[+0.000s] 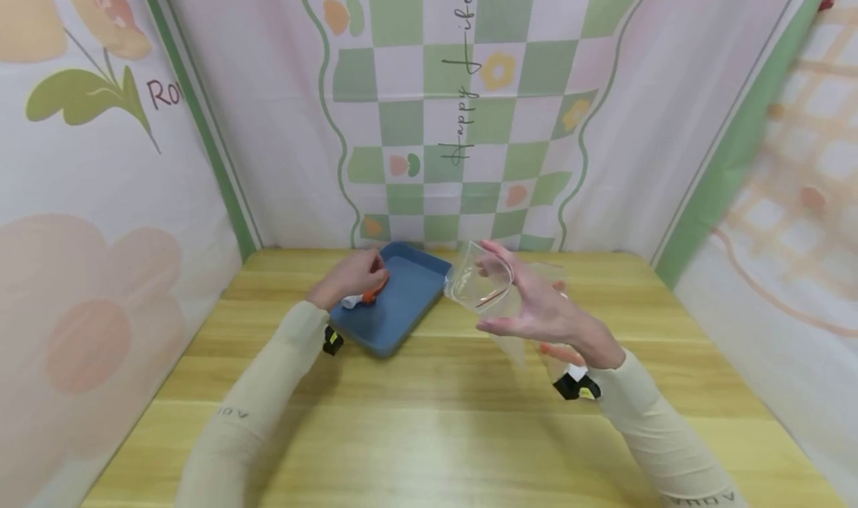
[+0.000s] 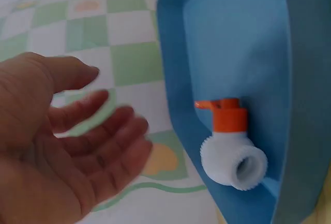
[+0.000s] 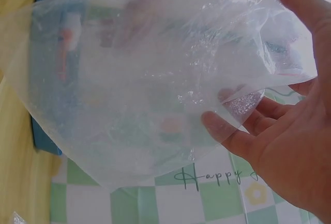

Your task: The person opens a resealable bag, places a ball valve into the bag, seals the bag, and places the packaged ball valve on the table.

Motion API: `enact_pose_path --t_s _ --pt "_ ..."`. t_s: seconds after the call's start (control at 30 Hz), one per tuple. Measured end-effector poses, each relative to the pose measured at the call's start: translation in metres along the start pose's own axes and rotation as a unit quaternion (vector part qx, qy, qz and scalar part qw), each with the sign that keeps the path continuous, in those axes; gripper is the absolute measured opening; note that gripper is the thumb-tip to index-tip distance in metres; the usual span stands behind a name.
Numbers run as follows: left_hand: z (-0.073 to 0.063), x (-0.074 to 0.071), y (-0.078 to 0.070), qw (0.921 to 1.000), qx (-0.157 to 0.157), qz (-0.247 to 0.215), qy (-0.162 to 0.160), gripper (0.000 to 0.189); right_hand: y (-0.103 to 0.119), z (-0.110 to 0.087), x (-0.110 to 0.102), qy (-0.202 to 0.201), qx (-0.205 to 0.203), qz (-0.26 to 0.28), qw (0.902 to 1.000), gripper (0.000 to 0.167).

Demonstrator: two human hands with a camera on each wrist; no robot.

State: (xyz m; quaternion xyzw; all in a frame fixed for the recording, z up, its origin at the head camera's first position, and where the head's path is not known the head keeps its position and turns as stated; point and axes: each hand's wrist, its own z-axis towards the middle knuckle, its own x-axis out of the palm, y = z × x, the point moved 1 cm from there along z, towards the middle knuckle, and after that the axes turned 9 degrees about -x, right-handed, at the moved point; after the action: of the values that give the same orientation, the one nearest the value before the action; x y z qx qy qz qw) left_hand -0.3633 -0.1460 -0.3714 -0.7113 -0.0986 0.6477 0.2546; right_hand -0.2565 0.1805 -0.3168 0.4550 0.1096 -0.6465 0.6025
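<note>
A blue tray point(image 1: 412, 307) lies on the wooden table, and in it rests a white plastic valve point(image 2: 225, 157) with an orange handle. Just over the tray's left side is my left hand point(image 1: 355, 275), close beside the valve; in the left wrist view its fingers are loosely bent with nothing in them. My right hand point(image 1: 546, 307) holds a clear zip bag point(image 3: 134, 94) right of the tray. Thumb and fingers are at the bag's upper end, and its mouth gapes in the head view. The bag looks empty and hangs above the table.
Under my right wrist, an orange item point(image 1: 561, 354) lies on the table, seemingly in clear plastic and partly hidden. A checked cloth point(image 1: 462, 121) hangs behind the table, with printed cloth walls at both sides.
</note>
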Motion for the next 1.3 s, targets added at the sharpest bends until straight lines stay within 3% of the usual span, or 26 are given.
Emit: enact_pose_path --t_s 0.13,0.33,0.53,0.77,1.07,1.3 --pt "0.009 0.005 0.004 0.9964 -0.026 0.080 0.009 0.029 0.000 0.001 0.001 0.004 0.002 0.003 1.0000 0.110" --pt "0.014 0.011 0.006 0.9815 -0.090 0.168 0.023 0.044 0.000 0.001 0.003 0.003 -0.003 0.002 1.0000 0.110" --pt "0.018 0.018 0.010 0.9753 -0.123 0.181 0.030 0.056 -0.001 0.000 0.004 0.004 -0.005 -0.002 1.0000 0.109" --pt "0.025 0.024 0.014 0.9721 -0.143 0.184 0.025 0.055 0.000 0.002 0.004 0.006 -0.005 -0.006 1.0000 0.109" --pt "0.030 0.030 0.015 0.9704 -0.141 0.190 0.050 0.054 -0.001 0.002 0.005 0.010 -0.001 -0.003 0.9999 0.109" --pt "0.030 0.033 0.009 0.9666 -0.126 0.216 0.056 0.040 0.001 0.003 0.006 0.012 0.013 0.004 0.9998 0.107"
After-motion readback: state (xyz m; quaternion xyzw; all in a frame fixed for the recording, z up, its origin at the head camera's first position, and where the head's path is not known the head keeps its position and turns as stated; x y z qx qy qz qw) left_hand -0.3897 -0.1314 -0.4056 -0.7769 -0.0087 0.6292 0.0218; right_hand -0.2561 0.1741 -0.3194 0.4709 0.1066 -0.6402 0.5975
